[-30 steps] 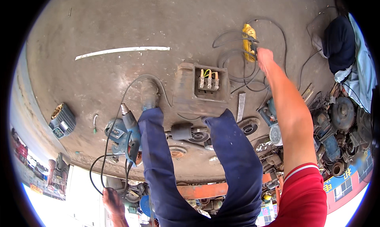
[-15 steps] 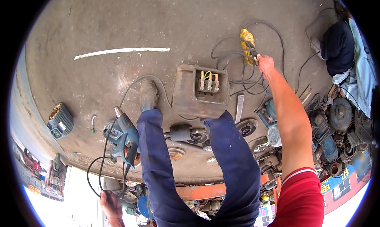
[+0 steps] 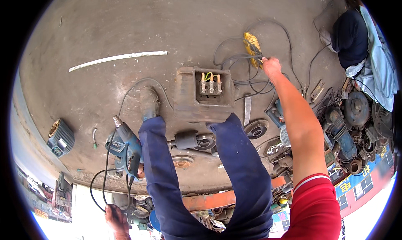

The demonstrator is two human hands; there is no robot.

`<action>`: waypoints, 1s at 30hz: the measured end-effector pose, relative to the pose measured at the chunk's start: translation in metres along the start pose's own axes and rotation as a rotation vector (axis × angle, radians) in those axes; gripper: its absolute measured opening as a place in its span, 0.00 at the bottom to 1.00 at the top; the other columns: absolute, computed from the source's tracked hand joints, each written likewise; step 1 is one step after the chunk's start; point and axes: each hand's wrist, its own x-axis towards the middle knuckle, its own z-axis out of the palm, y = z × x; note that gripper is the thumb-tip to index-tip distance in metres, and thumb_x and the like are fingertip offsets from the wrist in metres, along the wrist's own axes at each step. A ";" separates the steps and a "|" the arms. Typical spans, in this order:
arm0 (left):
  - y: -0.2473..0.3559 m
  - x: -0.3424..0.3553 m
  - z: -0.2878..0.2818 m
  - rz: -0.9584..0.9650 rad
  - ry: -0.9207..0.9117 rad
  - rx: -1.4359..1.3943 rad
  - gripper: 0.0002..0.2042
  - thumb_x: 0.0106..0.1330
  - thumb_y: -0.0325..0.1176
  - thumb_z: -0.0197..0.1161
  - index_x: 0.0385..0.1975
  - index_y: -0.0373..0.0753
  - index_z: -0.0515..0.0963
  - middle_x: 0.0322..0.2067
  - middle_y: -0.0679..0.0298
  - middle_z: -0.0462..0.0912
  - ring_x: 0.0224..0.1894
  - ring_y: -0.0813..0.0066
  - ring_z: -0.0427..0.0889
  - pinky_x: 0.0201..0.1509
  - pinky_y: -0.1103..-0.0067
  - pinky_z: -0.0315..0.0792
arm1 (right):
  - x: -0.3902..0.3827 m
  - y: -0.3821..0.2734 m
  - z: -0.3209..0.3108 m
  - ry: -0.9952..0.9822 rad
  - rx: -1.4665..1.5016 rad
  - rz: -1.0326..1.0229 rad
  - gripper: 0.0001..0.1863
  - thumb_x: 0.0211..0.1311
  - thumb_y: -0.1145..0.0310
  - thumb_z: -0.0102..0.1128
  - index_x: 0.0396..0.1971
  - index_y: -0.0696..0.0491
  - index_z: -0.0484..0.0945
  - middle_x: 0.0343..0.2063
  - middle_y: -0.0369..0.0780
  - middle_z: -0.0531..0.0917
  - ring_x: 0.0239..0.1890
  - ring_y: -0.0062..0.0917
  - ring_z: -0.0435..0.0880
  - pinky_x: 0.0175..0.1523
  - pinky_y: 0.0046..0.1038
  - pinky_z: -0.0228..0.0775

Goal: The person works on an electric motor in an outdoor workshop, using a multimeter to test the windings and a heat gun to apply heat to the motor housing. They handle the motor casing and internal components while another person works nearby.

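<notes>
My right hand (image 3: pixel 271 67) reaches far out, closed on a black plug (image 3: pixel 259 56) at the edge of the yellow power strip (image 3: pixel 252 46). Whether the plug sits in a socket is hidden. Low at the left, my left hand (image 3: pixel 117 218) is wrapped round a black cable (image 3: pixel 104 185). Beside my left leg is a blue-green heat gun (image 3: pixel 130 144) with a silver nozzle, its cable hanging near my left hand. In front of my legs stands a grey metal terminal box (image 3: pixel 184 95), uncovered, with upright terminals (image 3: pixel 211 84) and a yellow-green wire inside.
Loose cables (image 3: pixel 289 37) loop around the power strip. A motor housing (image 3: pixel 62 138) lies at left, a white strip (image 3: pixel 119 60) farther out. Motor parts (image 3: pixel 345 143) crowd the right, below a crouching person (image 3: pixel 351 39). Round covers (image 3: pixel 256 129) lie near my right leg.
The whole view has shifted a little, so things on the floor appear farther left. My right hand stays at the power strip and my left hand stays on the cable.
</notes>
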 end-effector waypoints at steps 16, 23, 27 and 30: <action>0.010 -0.004 0.018 0.004 0.026 -0.004 0.13 0.74 0.46 0.57 0.32 0.45 0.76 0.17 0.72 0.72 0.08 0.87 0.52 0.09 0.86 0.43 | -0.023 -0.032 -0.006 0.048 -0.447 -0.296 0.16 0.67 0.57 0.53 0.44 0.53 0.79 0.42 0.50 0.86 0.48 0.46 0.85 0.53 0.44 0.77; 0.014 -0.011 0.033 0.046 0.195 -0.187 0.12 0.74 0.42 0.57 0.32 0.42 0.75 0.16 0.72 0.72 0.08 0.88 0.52 0.11 0.85 0.45 | -0.005 -0.026 -0.030 -0.168 -0.318 -0.206 0.25 0.65 0.53 0.55 0.57 0.49 0.79 0.50 0.50 0.83 0.56 0.45 0.80 0.60 0.44 0.72; 0.033 -0.035 0.033 0.023 0.227 -0.229 0.12 0.74 0.42 0.58 0.37 0.39 0.76 0.21 0.67 0.75 0.09 0.88 0.54 0.12 0.85 0.47 | -0.078 -0.002 -0.051 0.235 -0.197 -0.306 0.31 0.68 0.52 0.55 0.63 0.59 0.71 0.56 0.56 0.77 0.60 0.49 0.75 0.65 0.43 0.66; 0.041 -0.065 0.011 0.088 0.067 -0.414 0.14 0.74 0.43 0.58 0.39 0.37 0.75 0.24 0.65 0.76 0.10 0.86 0.54 0.13 0.85 0.48 | -0.188 -0.012 -0.078 0.237 -0.009 -0.709 0.22 0.65 0.67 0.58 0.57 0.61 0.75 0.47 0.52 0.79 0.51 0.47 0.79 0.59 0.41 0.70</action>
